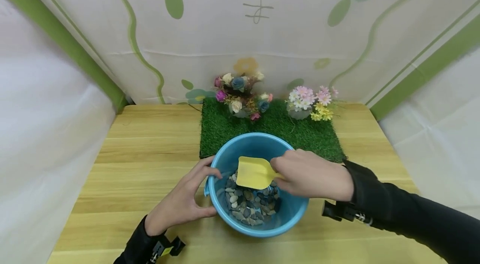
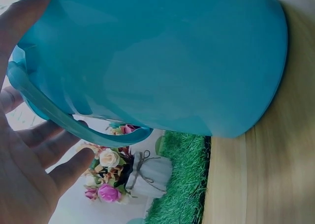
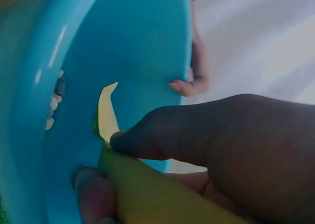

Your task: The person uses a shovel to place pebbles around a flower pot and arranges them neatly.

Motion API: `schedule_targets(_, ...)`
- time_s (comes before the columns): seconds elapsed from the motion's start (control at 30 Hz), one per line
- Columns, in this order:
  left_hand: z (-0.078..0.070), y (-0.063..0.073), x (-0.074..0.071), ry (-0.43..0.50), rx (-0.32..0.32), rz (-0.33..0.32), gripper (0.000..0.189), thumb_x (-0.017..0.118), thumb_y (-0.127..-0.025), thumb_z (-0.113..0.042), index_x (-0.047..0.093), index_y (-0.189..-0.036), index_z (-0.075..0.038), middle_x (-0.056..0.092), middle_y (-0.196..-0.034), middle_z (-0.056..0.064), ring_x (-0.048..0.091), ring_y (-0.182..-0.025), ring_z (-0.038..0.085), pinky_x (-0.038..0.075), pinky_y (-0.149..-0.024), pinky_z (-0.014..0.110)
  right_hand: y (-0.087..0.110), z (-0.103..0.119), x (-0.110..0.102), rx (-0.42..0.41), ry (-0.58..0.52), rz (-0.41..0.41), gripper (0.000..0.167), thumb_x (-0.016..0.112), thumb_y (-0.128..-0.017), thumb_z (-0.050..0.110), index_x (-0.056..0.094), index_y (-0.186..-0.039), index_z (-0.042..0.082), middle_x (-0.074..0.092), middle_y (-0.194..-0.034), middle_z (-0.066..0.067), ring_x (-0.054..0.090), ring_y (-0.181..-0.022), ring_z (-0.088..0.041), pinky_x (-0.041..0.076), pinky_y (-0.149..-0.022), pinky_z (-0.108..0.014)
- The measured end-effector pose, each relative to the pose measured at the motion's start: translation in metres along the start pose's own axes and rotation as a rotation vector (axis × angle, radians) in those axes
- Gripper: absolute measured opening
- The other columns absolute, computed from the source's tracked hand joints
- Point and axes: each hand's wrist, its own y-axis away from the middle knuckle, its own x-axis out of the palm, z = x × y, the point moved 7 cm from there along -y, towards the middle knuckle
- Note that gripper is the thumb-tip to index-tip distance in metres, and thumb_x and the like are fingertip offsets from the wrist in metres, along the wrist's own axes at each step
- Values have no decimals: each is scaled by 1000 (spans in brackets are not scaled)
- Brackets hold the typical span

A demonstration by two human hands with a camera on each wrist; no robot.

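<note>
A blue bucket stands on the wooden table, with a layer of small grey and pale stones in its bottom. My left hand holds the bucket's left side, a finger hooked over the rim and the thumb against the outside. Beside that hand, the bucket's blue handle hangs down in the left wrist view. In my right hand is a yellow toy shovel, gripped by its handle. Its blade is over the stones inside the bucket and looks bare. The right fingers are partly hidden in the head view.
Behind the bucket lies a green artificial grass mat. On it stand a pot of mixed roses and a pot of pink, white and yellow flowers. A flower-print curtain hangs at the back of the table.
</note>
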Motion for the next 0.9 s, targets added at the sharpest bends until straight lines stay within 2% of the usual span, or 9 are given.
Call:
schedule_targets(0.13,0,1,0,0,0,-3,61,89,-80,-24,51,-127,-20,34,-156,13,38,-141,36,48,-105,47,-10,3,6,-45,2,35,14,64,-95,2,59,-87,13,40,-62,7,34,-49,-4,28,-48,-23)
schedule_targets(0.27,-1,1,1,-2,2,-2,61,89,-80,-23,50,-127,-20,35,-156,12,39,-140,35,47,-106,47,-19,3,12,-56,15,95,21,61,-91,-4,55,-83,14,37,-62,6,29,-51,-6,26,-49,-23)
schedule_targets(0.37,0,0,1,0,8,-2,61,89,-80,-22,50,-126,-19,35,-156,13,39,-140,35,47,-106,47,-25,1,16,-31,16,159,21,60,-89,-6,55,-82,14,36,-63,6,27,-51,-7,25,-49,-23)
schedule_targets(0.47,0,0,1,2,12,-1,60,89,-80,-22,50,-126,-19,35,-156,15,38,-141,36,47,-106,47,-31,-1,22,28,16,240,21,60,-89,-6,56,-82,14,37,-63,4,27,-51,-9,24,-50,-25)
schedule_targets(0.6,1,0,0,7,13,0,59,88,-81,-25,50,-126,-19,35,-155,16,38,-141,37,46,-107,48,-40,-3,32,97,48,338,20,62,-92,-3,57,-83,13,41,-65,2,31,-52,-11,26,-50,-26)
schedule_targets(0.73,1,0,0,6,14,-5,60,89,-80,-24,51,-125,-19,36,-155,16,39,-140,37,46,-107,47,-47,-3,39,102,54,389,17,65,-93,-1,57,-86,13,46,-67,2,37,-52,-11,29,-50,-25)
schedule_targets(0.9,0,0,0,7,12,-8,60,90,-79,-22,51,-126,-19,35,-155,14,39,-140,35,45,-108,45,-53,-6,44,129,12,414,16,65,-93,-1,58,-87,12,48,-69,1,40,-52,-11,31,-48,-24)
